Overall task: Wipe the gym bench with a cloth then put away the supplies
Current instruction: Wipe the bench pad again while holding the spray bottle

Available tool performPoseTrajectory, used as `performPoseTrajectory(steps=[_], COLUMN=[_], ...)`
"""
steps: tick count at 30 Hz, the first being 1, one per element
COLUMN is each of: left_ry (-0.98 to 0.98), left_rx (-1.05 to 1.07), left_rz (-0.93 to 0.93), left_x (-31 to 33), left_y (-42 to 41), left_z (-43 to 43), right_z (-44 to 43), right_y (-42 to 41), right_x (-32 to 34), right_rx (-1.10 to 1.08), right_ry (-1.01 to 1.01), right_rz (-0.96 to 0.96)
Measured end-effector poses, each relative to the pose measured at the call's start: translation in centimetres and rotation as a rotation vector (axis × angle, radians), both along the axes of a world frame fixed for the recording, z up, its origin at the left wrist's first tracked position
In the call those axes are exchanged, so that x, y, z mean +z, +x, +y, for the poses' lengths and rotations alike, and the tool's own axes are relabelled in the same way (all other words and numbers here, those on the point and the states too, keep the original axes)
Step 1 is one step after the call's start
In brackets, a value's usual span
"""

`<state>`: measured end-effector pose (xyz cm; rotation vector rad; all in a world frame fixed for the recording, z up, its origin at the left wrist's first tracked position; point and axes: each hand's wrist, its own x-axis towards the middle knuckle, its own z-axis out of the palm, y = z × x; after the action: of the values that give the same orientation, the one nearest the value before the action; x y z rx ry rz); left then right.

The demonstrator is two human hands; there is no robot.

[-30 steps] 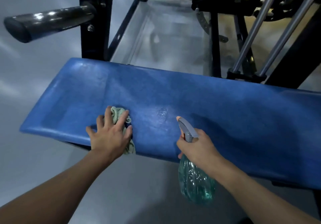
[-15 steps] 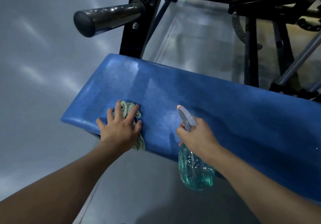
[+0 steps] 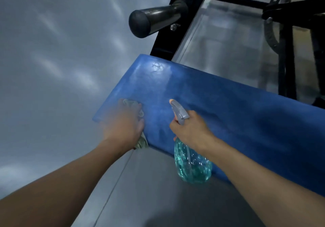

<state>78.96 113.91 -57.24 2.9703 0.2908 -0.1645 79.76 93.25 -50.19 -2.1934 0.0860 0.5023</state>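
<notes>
Sweeping the cloth (image 3: 131, 102) further toward the left end of the worktop (image 3: 228, 117), my left hand (image 3: 123, 126) lies flat on it, fingers motion-blurred, while my right hand (image 3: 191, 130) stays curled round the spray bottle (image 3: 192, 167) at the near edge; wiping continues, stowing pending.

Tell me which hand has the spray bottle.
The right hand: it grips the spray bottle by the neck, just off the bench's near edge. The left hand instead presses the cloth on the bench.
</notes>
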Motion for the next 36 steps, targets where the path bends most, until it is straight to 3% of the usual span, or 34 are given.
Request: performPoseTrajectory(steps=[10, 20, 28, 36], left_ry=[-0.090, -0.316, -0.356, -0.377], left_rx=[-0.021, -0.037, -0.042, -0.162], left_rz=[-0.131, -0.133, -0.152, -0.154], left_x=[-0.3, 1.4, 4.0, 9.6], left_y=[0.1, -0.2, -0.7, -0.6], left_z=[2.6, 3.8, 2.7, -4.2], right_z=[5.3, 8.3, 5.7, -2.5], right_y=[1.7, 3.8, 1.3, -1.1], right_x=[0.6, 0.8, 1.4, 6.7], right_rx=[0.013, -0.133, -0.127, -0.224], right_ry=[0.161, 0.063, 0.129, 0.133], right_rz=[-0.052, -0.092, -0.095, -0.095])
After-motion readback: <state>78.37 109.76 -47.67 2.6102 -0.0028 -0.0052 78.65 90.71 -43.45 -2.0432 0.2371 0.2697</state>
